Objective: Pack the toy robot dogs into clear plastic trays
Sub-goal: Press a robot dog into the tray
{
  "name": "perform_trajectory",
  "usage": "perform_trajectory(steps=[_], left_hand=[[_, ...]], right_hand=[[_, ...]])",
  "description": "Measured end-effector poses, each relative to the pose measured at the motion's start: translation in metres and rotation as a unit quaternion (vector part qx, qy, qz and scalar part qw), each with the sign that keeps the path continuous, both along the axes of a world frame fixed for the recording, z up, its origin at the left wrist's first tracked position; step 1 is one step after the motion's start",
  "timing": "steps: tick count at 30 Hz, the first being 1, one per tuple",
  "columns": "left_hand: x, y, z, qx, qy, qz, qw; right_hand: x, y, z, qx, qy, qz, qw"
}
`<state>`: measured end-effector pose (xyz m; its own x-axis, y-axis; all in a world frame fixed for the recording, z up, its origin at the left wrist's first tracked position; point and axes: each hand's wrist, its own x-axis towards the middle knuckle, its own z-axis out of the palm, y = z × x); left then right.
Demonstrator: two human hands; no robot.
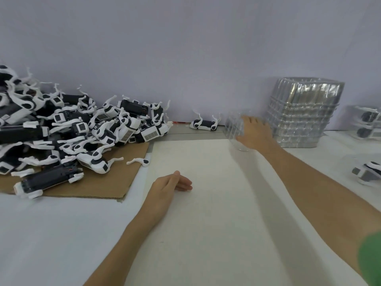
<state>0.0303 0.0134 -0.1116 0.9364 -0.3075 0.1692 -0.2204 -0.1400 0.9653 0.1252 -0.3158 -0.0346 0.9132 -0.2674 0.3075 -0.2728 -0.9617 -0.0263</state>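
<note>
Head view has your right hand (255, 132) out near the wall, gripping a clear tray (235, 129) just left of the stack (303, 114) of spares. The tray is blurred and tipped on edge, and I can't tell whether its low side touches the table. I'd judge it's bound for the white sheet (206, 223) in front of you, a working spot between the tray supply and the dogs. Your left hand (173, 183) lies flat on that sheet with its fingers straight, holding nothing (well placed to reach left for a dog). The dogs (72, 129) lie in a tangled heap on cardboard (115, 182) to your left, and none is in the tray yet. One stray (204, 123) lies by the wall, apart from the heap. What look like filled trays (367, 124) sit far right, beyond the stack. Set the tray down flat before you pick a dog, since legs in that heap will likely snag.
</note>
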Motion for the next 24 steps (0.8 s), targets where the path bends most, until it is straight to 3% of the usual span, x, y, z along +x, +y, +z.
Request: perform_trajectory(steps=[2,9,15,21,24], left_hand=[[0.001,0.000,-0.001,0.006,0.001,0.000,1.000],[0.004,0.002,-0.001,0.015,0.002,-0.002,1.000],[0.002,0.002,-0.001,0.016,0.002,-0.002,1.000],[0.006,0.005,0.009,-0.115,0.076,0.075,0.988],[0.006,0.008,0.016,-0.211,0.139,0.116,0.961]], right_hand=[[0.017,-0.003,-0.006,0.017,0.026,-0.032,0.999],[0.020,0.012,0.007,0.066,-0.107,-0.033,0.991],[-0.035,0.036,0.048,0.091,-0.256,0.065,0.960],[-0.132,0.076,0.011,0.194,-0.329,0.252,0.889],[-0.158,0.085,-0.031,0.220,-0.279,0.266,0.896]])
